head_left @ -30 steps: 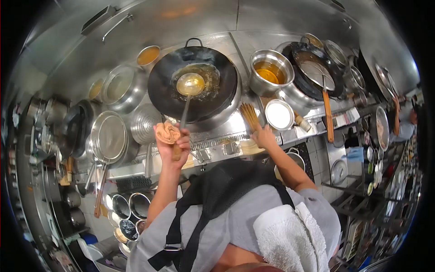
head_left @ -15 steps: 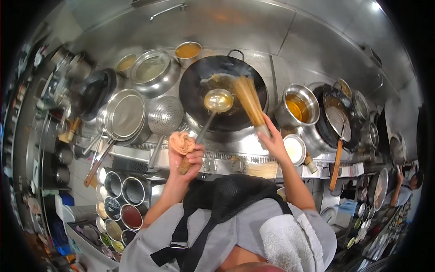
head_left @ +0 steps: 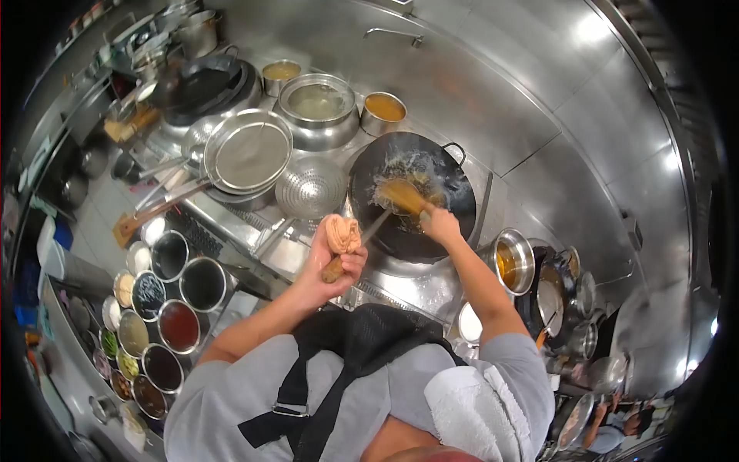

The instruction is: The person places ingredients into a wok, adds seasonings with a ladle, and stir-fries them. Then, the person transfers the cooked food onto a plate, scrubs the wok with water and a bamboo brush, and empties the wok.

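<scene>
My left hand (head_left: pixel 319 266) is closed around the wooden end of a ladle (head_left: pixel 375 224) and a folded pinkish cloth (head_left: pixel 342 233). The ladle's metal shaft runs up into a black wok (head_left: pixel 454 212), where its bowl is hidden behind the brush and the splashing. In my right hand (head_left: pixel 441 225), closed at the wok's near right side, is a bamboo wok brush (head_left: pixel 404 195). Its bristles are down inside the wok, amid foamy, splashing liquid.
Left of the wok lie a perforated skimmer (head_left: pixel 311 190) and a round mesh strainer (head_left: pixel 250 150). A pot of orange liquid (head_left: pixel 384 109) stands behind, and a pot of amber oil (head_left: pixel 513 266) to the right. Several sauce containers (head_left: pixel 178 325) fill the lower left. Another person (head_left: pixel 608 431) is at far right.
My right hand has brought the brush down and left into the wok, and liquid now splashes there. The ladle's bowl has gone out of sight. The whole view has tilted.
</scene>
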`<state>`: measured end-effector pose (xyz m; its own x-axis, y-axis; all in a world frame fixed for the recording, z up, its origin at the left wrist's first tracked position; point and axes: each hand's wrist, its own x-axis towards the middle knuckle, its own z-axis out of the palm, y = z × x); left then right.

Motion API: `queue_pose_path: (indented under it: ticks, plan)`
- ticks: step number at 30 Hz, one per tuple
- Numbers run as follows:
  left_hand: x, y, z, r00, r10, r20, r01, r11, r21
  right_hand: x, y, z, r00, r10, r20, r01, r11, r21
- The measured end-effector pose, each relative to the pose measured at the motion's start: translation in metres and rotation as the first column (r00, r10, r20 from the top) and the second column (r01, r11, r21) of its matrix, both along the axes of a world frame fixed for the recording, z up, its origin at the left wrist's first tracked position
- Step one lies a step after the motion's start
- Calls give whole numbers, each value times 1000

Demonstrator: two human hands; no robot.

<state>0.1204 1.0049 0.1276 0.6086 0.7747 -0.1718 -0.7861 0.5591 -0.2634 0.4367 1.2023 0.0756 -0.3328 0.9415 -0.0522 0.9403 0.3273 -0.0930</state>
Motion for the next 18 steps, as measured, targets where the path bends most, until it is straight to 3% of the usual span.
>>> queue_pose_path:
  ticks: [1, 2, 4, 5, 6, 7, 9, 11, 13, 14, 15, 17, 18]
  plan:
    - [-2, 4, -1, 1000, 17, 26, -17, 1000, -5, -12, -1, 19, 993, -93, 77, 89, 994, 59]
    - [-5, 9, -1, 995, -6, -98, 12, 998, 57, -23, -10, 32, 990, -128, 50, 124, 988, 90]
    - [-14, 14, 7, 940, -21, -340, 74, 987, 145, -23, -26, 40, 998, -48, 32, 47, 998, 29]
    - [-23, 19, 1, 946, -3, -323, 52, 989, 141, -22, -32, 40, 1000, 1, -15, -2, 999, -34]
    - [-33, 21, -10, 930, -39, -367, 112, 977, 179, 7, -13, 6, 953, 35, -302, -100, 974, -203]
    - [-36, 19, -11, 911, -74, -406, 171, 963, 209, 14, -17, 11, 960, 49, -274, -113, 968, -222]
    - [-39, 20, -16, 894, -58, -445, 159, 968, 194, 16, -13, 30, 994, -104, 37, 106, 993, -45]
    - [-39, 22, -24, 660, 27, -751, 280, 919, 279, 7, -21, 33, 987, -108, 120, 108, 994, -1]
    - [-43, 24, -14, 605, 44, -795, 343, 886, 311, 14, -35, 25, 991, 29, -129, -31, 999, -16]
    - [-46, 23, -2, 547, 51, -836, 354, 891, 286, 35, -21, 4, 969, -29, -246, -26, 976, -218]
    - [-44, 20, 3, 488, 44, -872, 374, 892, 254, 41, -26, 10, 966, -57, -253, -1, 975, -222]
    - [-42, 26, -7, 468, 62, -882, 445, 845, 296, 25, -22, 45, 980, -135, 148, 143, 989, -48]
    - [-37, 28, -11, 389, 131, -912, 464, 827, 317, 11, -28, 51, 969, -181, 168, 183, 983, 8]
